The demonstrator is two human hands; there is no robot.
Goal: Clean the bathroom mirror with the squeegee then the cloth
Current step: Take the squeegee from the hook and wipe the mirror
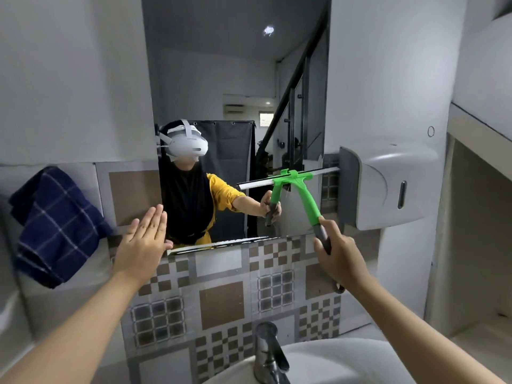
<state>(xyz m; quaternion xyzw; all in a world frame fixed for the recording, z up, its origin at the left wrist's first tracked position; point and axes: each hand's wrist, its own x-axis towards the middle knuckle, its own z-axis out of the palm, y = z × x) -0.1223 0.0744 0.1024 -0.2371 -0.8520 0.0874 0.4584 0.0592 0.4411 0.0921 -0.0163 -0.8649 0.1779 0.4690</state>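
Green squeegee (304,195) gripped by right hand (339,256) on mirror (235,79); left hand (144,242) flat, empty.

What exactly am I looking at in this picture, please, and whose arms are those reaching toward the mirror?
There is no machine here, just one picture from a camera worn on a person's head, looking forward and down, so the two arms are the wearer's own. The right hand grips the grey end of a green squeegee, whose blade lies against the lower right part of the bathroom mirror. The left hand is open and flat by the mirror's lower left corner, holding nothing. The figure in the mirror is the same person reflected, wearing the headset. A dark blue checked cloth hangs on the left, unused. On the right wall is a white dispenser; below are a chrome tap and the white basin.
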